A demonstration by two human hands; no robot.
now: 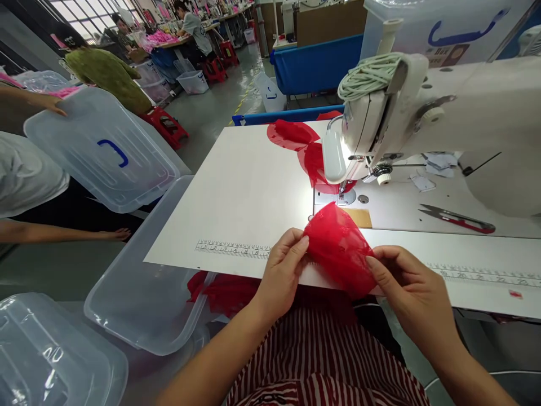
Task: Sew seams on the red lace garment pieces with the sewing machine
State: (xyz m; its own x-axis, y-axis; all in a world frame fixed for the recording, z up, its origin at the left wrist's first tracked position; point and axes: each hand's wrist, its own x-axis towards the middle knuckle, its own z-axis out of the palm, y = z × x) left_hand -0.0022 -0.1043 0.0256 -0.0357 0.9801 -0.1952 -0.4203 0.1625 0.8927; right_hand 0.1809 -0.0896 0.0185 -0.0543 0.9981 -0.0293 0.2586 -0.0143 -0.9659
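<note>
A piece of sheer red fabric (338, 248) is stretched between my two hands over the front edge of the sewing table (249, 192). My left hand (285, 268) pinches its left edge between thumb and fingers. On the right side, my right hand (406, 287) grips the lower corner the same way. Just beyond is the sewing machine (380, 124), its lamp lit above the needle plate. More red fabric pieces (291, 134) lie in a chain behind the needle area, one reaching the presser foot. Thread snips (459, 219) with a red handle rest on the machine bed.
Clear plastic bins (143, 293) stand left of the table, with red fabric (228, 293) beside them under its edge. A co-worker's hand holds a bin lid (105, 146). White paper scraps (439, 163) lie behind the snips. Other people sit at tables farther back.
</note>
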